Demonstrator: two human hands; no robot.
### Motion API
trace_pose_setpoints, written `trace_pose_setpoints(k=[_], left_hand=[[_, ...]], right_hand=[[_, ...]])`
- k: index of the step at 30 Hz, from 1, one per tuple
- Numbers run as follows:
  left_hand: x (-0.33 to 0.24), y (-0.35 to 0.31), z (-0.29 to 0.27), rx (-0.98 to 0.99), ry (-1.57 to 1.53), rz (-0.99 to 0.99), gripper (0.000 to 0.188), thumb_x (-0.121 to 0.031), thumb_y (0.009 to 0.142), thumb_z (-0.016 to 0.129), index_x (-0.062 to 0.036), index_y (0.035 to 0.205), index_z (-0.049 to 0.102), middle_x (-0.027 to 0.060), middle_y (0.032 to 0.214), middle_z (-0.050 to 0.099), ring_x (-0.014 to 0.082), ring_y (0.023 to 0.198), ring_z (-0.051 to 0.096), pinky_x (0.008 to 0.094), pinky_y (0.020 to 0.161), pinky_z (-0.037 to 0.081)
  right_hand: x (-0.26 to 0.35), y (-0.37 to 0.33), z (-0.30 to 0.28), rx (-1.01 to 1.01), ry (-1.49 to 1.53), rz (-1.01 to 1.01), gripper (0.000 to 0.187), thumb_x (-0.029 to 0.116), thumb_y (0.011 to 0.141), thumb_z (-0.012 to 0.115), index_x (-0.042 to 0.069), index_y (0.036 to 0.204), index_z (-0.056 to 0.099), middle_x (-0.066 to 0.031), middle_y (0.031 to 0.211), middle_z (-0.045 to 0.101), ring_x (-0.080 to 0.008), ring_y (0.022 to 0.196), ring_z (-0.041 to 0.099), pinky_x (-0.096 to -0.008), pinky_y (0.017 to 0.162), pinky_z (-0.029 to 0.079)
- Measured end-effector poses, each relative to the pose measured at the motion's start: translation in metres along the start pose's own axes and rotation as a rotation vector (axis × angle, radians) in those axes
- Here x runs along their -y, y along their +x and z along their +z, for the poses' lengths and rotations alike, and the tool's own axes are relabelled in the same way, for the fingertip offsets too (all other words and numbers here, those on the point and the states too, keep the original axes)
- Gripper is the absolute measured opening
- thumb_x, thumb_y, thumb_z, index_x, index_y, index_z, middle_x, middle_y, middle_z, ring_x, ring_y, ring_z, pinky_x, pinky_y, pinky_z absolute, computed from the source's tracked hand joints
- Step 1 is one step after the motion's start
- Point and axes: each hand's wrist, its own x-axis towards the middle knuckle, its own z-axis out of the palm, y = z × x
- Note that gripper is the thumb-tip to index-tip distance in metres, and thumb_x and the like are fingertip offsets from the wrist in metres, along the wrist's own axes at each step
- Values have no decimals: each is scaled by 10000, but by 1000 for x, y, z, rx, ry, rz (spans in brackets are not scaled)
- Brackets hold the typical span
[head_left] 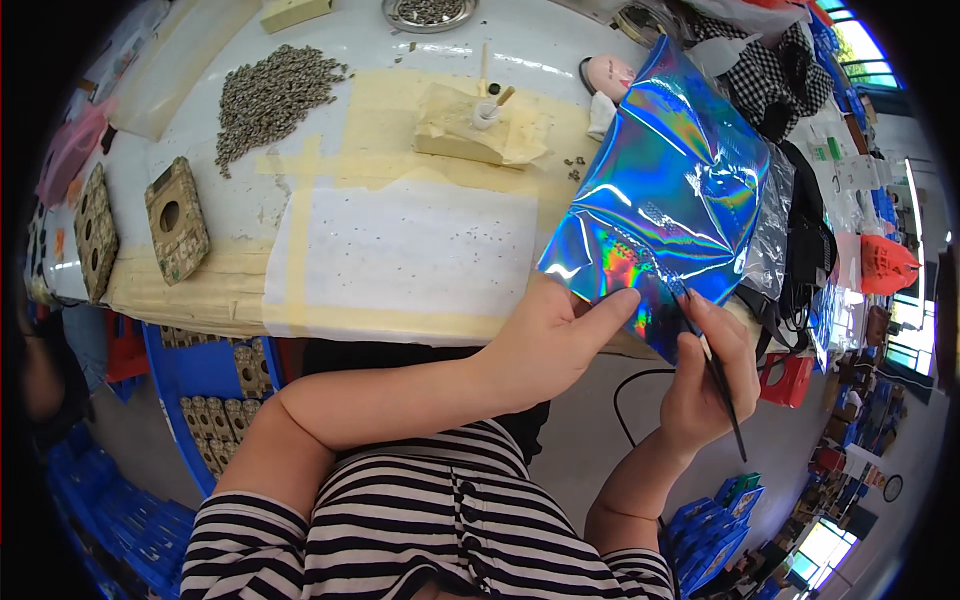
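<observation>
My left hand point(565, 330) pinches the lower edge of a shiny blue iridescent bag point(665, 170), thumb on top. The creased bag tilts up over the table's right side. My right hand point(715, 370) grips a slim dark tool point(722, 385) with a light band, like a fine brush, between thumb and fingers. Its upper tip meets the bag's surface near my left thumb. To the left of the bag, tiny dark specks are scattered over a white sheet point(400, 240) taped to the table. What the specks are is too small to tell.
A pile of small grey-brown pieces point(270, 100) lies at the back left, a metal dish point(430, 12) of similar pieces beyond. A paper-wrapped block point(470, 130) bears a small cup point(486, 113). Two camouflage-patterned pieces point(180, 220) stand left. Blue racks point(180, 390) are below the table.
</observation>
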Motion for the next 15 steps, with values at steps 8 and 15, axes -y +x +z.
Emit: trace_pose_setpoints(k=[8, 15], left_hand=[[1, -1, 4, -101, 6, 14, 222, -34, 959, 497, -17, 1174, 548, 82, 1147, 613, 165, 1040, 599, 341, 880, 509], [5, -1, 3, -108, 14, 41, 248, -38, 962, 493, -20, 1206, 538, 94, 1179, 603, 180, 1073, 585, 369, 913, 494]], right_hand=[[-4, -11, 11, 2, -46, -92, 295, 40, 683, 773, 24, 971, 712, -135, 925, 688, -268, 853, 676, -344, 765, 563], [-5, -1, 15, -1, -50, -135, 307, 62, 675, 781, 37, 974, 715, -114, 922, 690, -262, 841, 676, -337, 752, 565]])
